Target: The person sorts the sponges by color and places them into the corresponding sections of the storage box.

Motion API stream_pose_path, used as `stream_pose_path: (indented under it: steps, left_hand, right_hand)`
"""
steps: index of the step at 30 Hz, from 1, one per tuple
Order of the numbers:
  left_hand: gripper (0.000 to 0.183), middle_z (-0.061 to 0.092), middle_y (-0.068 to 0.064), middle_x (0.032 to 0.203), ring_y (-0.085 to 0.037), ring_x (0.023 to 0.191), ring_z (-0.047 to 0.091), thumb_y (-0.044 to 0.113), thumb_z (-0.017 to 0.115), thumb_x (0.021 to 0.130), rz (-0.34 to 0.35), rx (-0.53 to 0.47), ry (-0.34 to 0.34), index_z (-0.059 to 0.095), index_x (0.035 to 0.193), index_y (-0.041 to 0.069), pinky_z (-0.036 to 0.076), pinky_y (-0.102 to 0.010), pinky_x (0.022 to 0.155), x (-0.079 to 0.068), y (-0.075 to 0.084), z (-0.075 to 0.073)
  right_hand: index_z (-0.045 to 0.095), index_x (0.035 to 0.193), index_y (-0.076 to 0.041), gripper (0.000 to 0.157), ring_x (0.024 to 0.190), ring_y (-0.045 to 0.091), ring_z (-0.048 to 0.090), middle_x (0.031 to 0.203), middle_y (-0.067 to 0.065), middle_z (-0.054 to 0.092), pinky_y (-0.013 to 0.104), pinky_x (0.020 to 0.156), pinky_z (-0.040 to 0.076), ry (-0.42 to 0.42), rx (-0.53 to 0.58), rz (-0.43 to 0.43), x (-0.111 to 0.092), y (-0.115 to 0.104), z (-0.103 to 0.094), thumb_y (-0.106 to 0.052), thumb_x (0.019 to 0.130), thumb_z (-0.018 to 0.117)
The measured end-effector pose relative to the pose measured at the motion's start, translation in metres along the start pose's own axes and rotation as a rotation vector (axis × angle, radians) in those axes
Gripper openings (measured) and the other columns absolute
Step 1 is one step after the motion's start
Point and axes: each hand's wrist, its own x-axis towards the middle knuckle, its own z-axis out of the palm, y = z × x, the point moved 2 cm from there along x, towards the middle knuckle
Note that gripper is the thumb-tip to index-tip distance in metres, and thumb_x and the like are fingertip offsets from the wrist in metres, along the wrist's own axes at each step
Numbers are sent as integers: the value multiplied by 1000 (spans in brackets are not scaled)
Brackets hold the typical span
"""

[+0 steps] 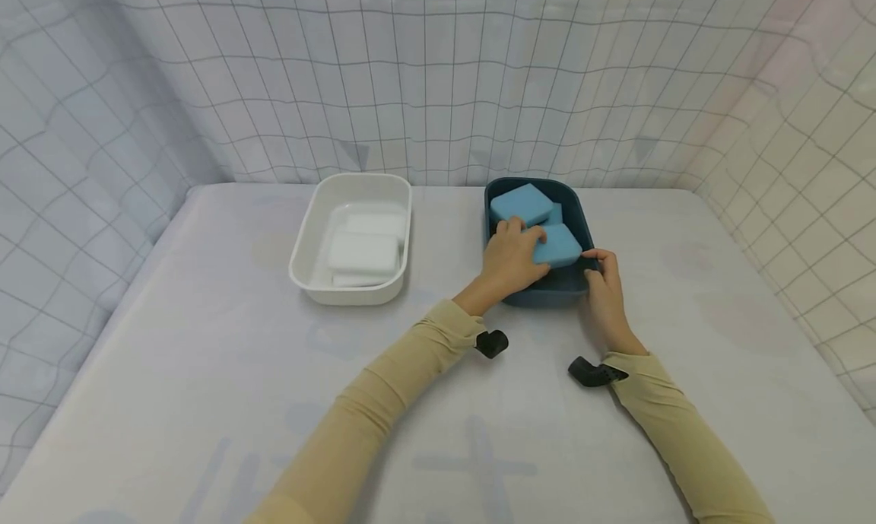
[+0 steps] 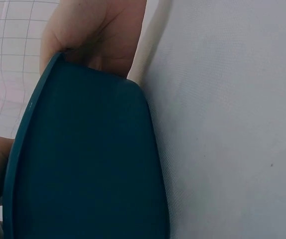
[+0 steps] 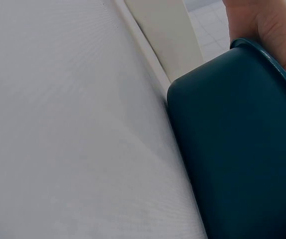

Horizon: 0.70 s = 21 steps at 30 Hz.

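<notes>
A dark teal tub [image 1: 541, 298] stands at the back of the table with several blue sponges [image 1: 522, 203] in it. Reaching over its front left rim, my left hand [image 1: 508, 262] grips a blue sponge [image 1: 560, 246] between fingers and thumb. My right hand [image 1: 605, 296] holds the tub's right rim near the front corner, with its index fingertip close to the gripped sponge. In the left wrist view, the tub's outer wall [image 2: 93, 164] hides most of the inside, and the right hand [image 2: 98, 35] shows behind its corner. The right wrist view also shows mostly tub wall [image 3: 237, 144].
A white tub [image 1: 311, 287] with several white sponges [image 1: 364, 253] stands to the left of the teal one. White cloth covers the table [image 1: 205, 341]. Gridded white curtains [image 1: 438, 75] hang behind and along both sides.
</notes>
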Motion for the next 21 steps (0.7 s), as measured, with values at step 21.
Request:
stream_pose_path:
  steps: [21]
  left_hand:
    - [49, 41, -17, 139, -31, 127, 38, 32, 63, 89, 231, -145, 118, 51, 132, 12, 42, -44, 102, -16, -23, -1]
  right_hand:
    - [33, 130, -4, 34, 106, 12, 35, 142, 7, 30, 20, 81, 28, -23, -63, 28, 8, 4, -2, -7, 96, 28]
